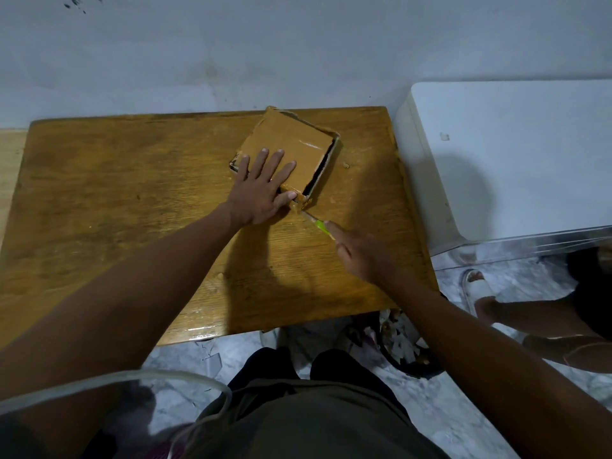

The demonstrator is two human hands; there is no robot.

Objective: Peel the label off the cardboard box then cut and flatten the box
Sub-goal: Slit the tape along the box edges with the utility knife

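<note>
The left hand (261, 187) lies flat and spread, palm down, on the top panel of the cardboard box (291, 150); four fingers fan out toward 12 and 1 o'clock, while the thumb reaches to 3 o'clock along the box's near edge. The right hand (361, 251), at 5 o'clock from the left one, is curled around a cutter with a lime-green handle (320, 226), the index finger laid along its back. Its thin blade points toward 10 o'clock, and the tip meets the box's nearest corner, just beside the left thumb.

The box sits turned at an angle on the wooden surface (132, 200), toward its far edge and right of centre. A dark gap shows along the box's right side, where the top panel stands apart from the side wall; the left corner looks torn open too. A small scrap (346, 165) lies on the surface at 3 o'clock from the box.

Beyond the surface's right edge stands a white appliance (513, 154). At 4 o'clock, on the marbled floor (463, 409), another person's foot in a white sandal (477, 286) is visible. A dark bin holding paper scraps (404, 342) sits under the surface's near right corner.
</note>
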